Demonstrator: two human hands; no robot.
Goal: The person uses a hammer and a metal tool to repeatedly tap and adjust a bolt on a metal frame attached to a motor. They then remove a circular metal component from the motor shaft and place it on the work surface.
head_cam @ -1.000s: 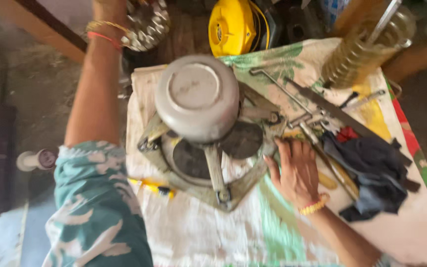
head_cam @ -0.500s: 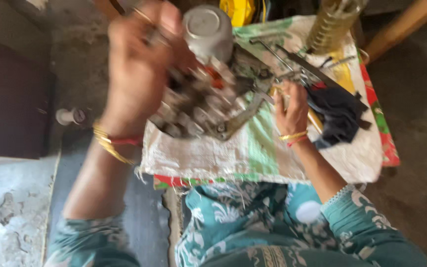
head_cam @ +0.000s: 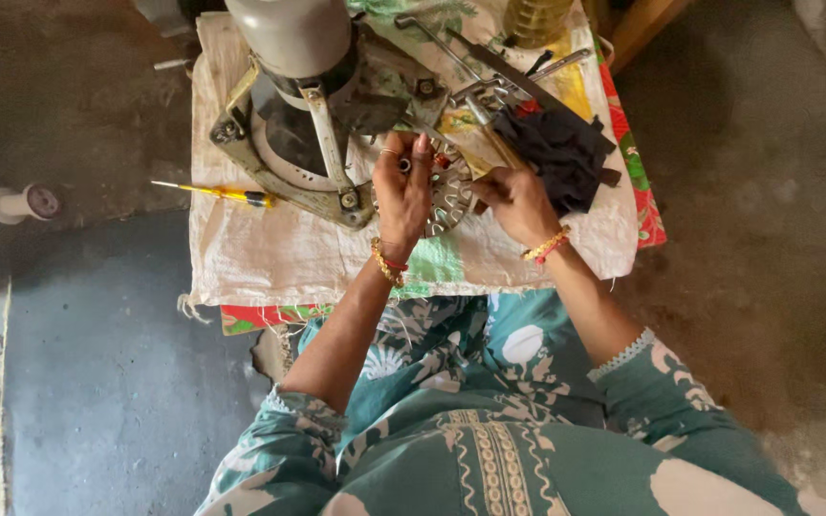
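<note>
Both hands meet over a low cloth-covered table (head_cam: 270, 258). My left hand (head_cam: 402, 191) grips the left side of a round metal stator disc (head_cam: 451, 196) with slots round its rim. My right hand (head_cam: 516, 199) closes on the disc's right side, next to a yellow-handled tool (head_cam: 494, 143) lying under it. Just left of my hands stands a grey motor housing (head_cam: 298, 48) on a grimy triangular metal frame (head_cam: 322, 153).
A yellow screwdriver (head_cam: 217, 193) lies at the table's left edge. A black rag (head_cam: 561, 148), spanners and metal rods (head_cam: 499, 67) crowd the far right corner. A white spool (head_cam: 19, 203) sits on the floor to the left. My patterned teal clothing fills the foreground.
My left hand, raised high with the metal part before, has come down to the table. Both hands now hold the disc together. The view has swung nearer over the table.
</note>
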